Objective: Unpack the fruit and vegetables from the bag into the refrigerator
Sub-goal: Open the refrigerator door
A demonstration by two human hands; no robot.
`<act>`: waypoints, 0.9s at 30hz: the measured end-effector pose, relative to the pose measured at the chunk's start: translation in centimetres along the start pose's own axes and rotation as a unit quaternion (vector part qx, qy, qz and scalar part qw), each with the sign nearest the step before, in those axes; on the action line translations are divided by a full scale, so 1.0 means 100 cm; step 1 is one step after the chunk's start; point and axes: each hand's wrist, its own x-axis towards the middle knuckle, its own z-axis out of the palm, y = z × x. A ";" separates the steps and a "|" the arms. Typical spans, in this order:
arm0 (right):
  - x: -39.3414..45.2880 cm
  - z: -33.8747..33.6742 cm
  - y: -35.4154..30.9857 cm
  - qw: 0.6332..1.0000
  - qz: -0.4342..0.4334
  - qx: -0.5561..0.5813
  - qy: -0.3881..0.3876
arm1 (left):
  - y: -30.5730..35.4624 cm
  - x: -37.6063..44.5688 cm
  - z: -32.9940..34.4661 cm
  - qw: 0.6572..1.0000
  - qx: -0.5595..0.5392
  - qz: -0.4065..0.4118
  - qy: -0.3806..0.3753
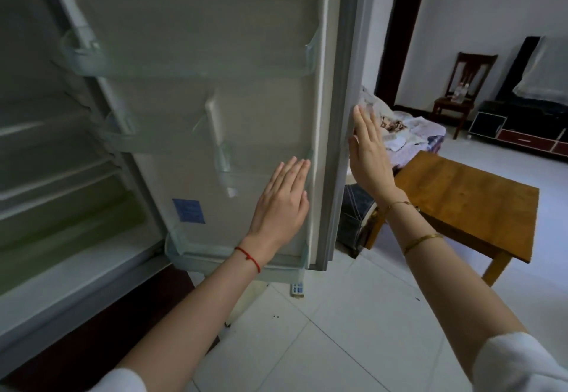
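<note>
White floor tiles [322,330] spread below the open refrigerator door [196,108]. We press with flat, empty left hand [281,204] and right hand [368,157]; no produce bag is visible. We should swing it gently, fingers [295,170] off the seal.

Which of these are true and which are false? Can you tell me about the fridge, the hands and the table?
1. The refrigerator door is open. True.
2. The left hand is holding an apple. False: it is empty, lying flat with fingers straight against the inside of the door.
3. The right hand is at the outer edge of the door. True.
4. The door shelves are full of bottles. False: nothing shows in them.
5. A wooden table stands to the right of the door. True.
6. The left wrist wears a gold bangle. False: it wears a red string; the gold bangle is on the right arm.
</note>
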 end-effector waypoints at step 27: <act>-0.059 0.009 -0.091 0.937 -0.254 0.201 -0.134 | 0.026 -0.129 -0.096 0.938 0.164 -0.306 0.022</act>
